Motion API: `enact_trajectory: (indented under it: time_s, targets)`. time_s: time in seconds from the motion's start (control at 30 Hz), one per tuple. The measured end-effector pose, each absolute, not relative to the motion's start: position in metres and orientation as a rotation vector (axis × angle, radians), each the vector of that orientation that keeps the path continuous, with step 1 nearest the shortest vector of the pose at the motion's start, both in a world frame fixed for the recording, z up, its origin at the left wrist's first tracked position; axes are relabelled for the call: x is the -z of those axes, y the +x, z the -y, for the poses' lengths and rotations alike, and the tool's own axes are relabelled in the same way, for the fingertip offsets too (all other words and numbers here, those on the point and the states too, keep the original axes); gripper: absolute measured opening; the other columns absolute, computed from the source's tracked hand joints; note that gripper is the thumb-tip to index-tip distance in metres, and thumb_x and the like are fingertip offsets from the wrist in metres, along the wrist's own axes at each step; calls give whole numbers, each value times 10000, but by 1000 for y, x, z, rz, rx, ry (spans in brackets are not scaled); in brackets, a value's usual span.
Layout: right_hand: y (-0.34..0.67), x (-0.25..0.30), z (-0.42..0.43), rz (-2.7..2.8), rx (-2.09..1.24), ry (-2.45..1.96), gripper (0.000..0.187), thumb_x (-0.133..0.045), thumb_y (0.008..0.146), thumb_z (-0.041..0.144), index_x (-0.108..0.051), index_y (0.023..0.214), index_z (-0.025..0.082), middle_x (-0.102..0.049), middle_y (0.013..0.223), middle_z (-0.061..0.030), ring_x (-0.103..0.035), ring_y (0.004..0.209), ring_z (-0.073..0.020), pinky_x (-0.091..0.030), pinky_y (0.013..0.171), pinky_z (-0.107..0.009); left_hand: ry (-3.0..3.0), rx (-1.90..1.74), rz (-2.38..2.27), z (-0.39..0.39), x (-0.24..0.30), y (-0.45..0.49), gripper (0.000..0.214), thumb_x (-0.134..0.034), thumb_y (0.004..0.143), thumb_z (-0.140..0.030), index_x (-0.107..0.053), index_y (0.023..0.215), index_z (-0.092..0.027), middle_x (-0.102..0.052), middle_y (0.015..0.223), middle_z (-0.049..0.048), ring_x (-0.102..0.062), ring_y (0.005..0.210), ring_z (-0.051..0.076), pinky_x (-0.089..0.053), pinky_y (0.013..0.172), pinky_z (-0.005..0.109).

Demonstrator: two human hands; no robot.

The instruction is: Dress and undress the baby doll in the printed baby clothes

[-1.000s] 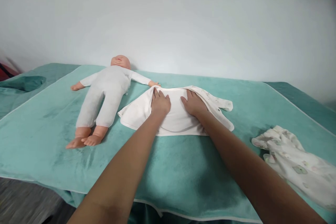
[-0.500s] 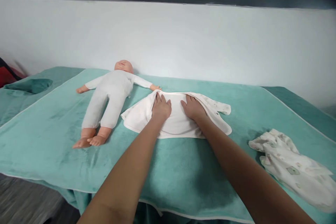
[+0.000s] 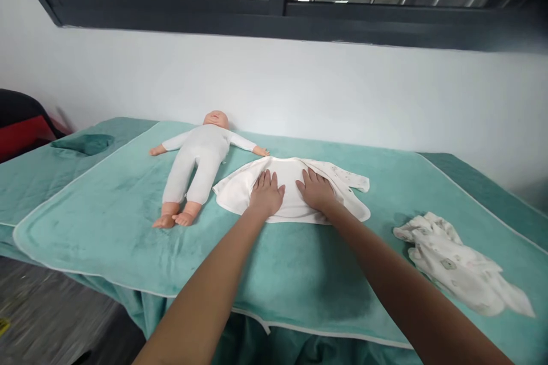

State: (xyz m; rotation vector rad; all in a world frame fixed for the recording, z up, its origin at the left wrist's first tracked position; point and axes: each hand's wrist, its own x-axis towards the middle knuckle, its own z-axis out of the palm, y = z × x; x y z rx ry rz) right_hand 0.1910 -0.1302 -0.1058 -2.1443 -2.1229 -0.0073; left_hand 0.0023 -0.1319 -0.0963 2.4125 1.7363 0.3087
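Observation:
A small white baby shirt point(image 3: 291, 205) is spread out on the green blanket, its front laid open and its right sleeve, with a faint print, stretched to the side. My left hand point(image 3: 266, 195) lies flat on the left part of its inside, fingers apart. On the right part rests my right hand point(image 3: 317, 189), also flat with the fingers spread. To the left a baby doll point(image 3: 201, 154) in a white body lies on its back, one arm reaching close to the shirt's upper edge.
Crumpled printed baby clothes point(image 3: 460, 268) lie at the right. The green blanket point(image 3: 107, 222) covers the bed up to the white wall point(image 3: 299, 91), below a dark window frame point(image 3: 180, 14). A small green pillow point(image 3: 83, 144) and a red and black object point(image 3: 25, 131) are at the far left.
My view has tilted up, bringing the window into sight. Both hands have slid slightly down the shirt from its upper edge, still flat on the cloth. The doll lies as before.

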Motion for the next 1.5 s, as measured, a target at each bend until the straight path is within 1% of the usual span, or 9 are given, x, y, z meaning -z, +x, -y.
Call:
enact_trajectory:
  time_s: [0.17,0.33,0.43,0.6,0.7,0.83,1.1,1.3,1.5]
  targets:
    - [185,108,151,2199,62,-2113,686,-228,1016,483,-277,1545,50,-217,1625,-190,-216,1495,-334,-184,1194,-487,2483,-301,-1661,159,99,-10,660,-220,1015,-456,-280,1537,-57,-196,1624,179,-165,1519,277,-157,1242,451]
    - [181,107,183,2313,2,-1989,703,-227,1020,493,-287,1534,17,-220,1622,-193,-158,1517,-298,-186,1207,-459,2639,-406,-1508,192,101,-34,596,-239,1027,-428,-359,1506,-96,-281,1603,163,-261,1491,275,-225,1221,460]
    - [186,106,213,2374,12,-1817,682,-248,1021,507,-334,1522,52,-262,1613,-178,-206,1508,-286,-210,1206,-461,2724,-512,-1389,213,99,-52,491,-311,1016,-326,-439,1453,-144,-378,1565,129,-357,1442,245,-280,1196,440]
    - [223,108,262,2279,32,-1549,554,-388,1000,500,-445,1454,187,-423,1543,-123,-346,1445,-274,-291,1176,-491,2703,-668,-1589,234,94,-79,441,-462,846,-70,-573,1263,-163,-568,1339,121,-517,1221,252,-414,1053,416]
    - [251,107,281,2135,110,-1536,431,-485,973,436,-548,1322,190,-530,1417,-148,-470,1324,-285,-408,1086,-464,2690,-656,-1720,239,91,-87,341,-479,848,-81,-605,1155,-157,-618,1166,113,-545,1077,264,-437,972,417]
    - [269,103,289,2220,146,-1506,256,-451,997,318,-626,1147,207,-648,1196,-115,-567,1127,-259,-459,986,-420,2730,-610,-1743,239,90,-87,230,-471,899,-120,-639,1041,-187,-636,1051,93,-537,1019,271,-421,924,420]
    - [270,101,270,2372,297,-1544,201,-446,939,127,-627,1009,180,-676,1034,-99,-573,980,-241,-434,853,-360,2692,-640,-1852,242,89,-87,167,-481,904,-154,-636,955,-188,-625,1000,91,-531,991,277,-387,875,426]
    - [287,97,280,2484,319,-1504,223,-456,878,52,-614,980,171,-656,1009,-102,-553,941,-233,-406,847,-338,2654,-639,-1955,248,88,-88,115,-520,880,-194,-634,891,-180,-609,984,105,-520,985,288,-379,856,446]
    - [287,89,286,2564,226,-1497,268,-446,834,44,-626,975,185,-645,974,-105,-553,941,-245,-405,856,-358,2651,-614,-1965,251,88,-88,186,-467,871,-126,-643,846,-180,-613,960,123,-522,959,293,-384,826,460]
